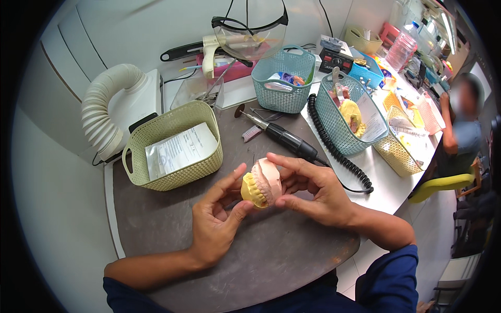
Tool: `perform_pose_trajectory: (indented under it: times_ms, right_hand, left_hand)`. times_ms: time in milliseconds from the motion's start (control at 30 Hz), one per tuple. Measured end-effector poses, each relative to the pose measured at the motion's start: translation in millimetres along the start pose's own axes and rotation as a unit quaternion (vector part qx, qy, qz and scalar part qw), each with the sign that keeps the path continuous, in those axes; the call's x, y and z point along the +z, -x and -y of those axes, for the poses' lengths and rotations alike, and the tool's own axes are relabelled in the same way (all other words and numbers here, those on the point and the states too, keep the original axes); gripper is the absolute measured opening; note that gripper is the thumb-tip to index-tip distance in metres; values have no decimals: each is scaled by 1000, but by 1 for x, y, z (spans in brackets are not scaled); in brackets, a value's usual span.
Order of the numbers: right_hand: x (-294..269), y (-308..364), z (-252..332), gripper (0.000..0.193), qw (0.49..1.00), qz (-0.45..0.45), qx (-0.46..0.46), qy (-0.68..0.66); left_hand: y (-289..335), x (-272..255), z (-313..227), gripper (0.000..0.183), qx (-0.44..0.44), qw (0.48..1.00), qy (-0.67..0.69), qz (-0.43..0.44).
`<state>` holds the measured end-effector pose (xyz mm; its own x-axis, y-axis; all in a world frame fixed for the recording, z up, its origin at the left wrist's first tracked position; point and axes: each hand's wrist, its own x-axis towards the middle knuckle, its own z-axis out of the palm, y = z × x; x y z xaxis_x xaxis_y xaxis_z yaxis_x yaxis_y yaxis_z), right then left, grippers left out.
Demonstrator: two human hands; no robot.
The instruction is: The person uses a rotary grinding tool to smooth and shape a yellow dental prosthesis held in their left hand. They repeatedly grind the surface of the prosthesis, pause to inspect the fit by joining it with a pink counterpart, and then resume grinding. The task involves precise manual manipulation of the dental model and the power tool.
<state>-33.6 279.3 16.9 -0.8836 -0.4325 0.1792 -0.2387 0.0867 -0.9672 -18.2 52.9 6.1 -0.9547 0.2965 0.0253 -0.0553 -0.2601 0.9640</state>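
Note:
My left hand is closed around the side of a yellow dental cast, its thumb and fingers at the cast's edge. From the other side, the thumb and fingers of my right hand grip a pink dental cast. The two casts sit together with their rows of teeth meeting, held above the dark work surface. Just beyond them lies a black dental handpiece with a brown disc at its tip. A small brush with pale pink bristles rests beside it.
A pale green basket with a paper stands at left, near a white ribbed hose. Blue baskets occupy the back and right, one holding another yellow cast. A coiled cord runs alongside. Another person sits far right.

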Motion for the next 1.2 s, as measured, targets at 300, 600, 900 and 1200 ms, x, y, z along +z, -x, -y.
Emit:
perform_pose_trajectory:
  times_ms: [300,600,900,1200]
  right_hand:
    - [-2,1,-3,66,1000,14,14,-17]
    - [-1,1,-8,64,996,17,49,-66]
    - [-1,1,-4,59,997,8,68,-41]
    - [12,6,-3,83,966,-13,-103,236]
  left_hand:
    - [-3,-5,8,48,4,1000,-30,2]
    - [-5,-4,8,48,-5,1000,-10,2]
    - [-6,-2,3,77,-20,1000,-12,4]
    - [-4,-2,7,82,14,999,-25,45]
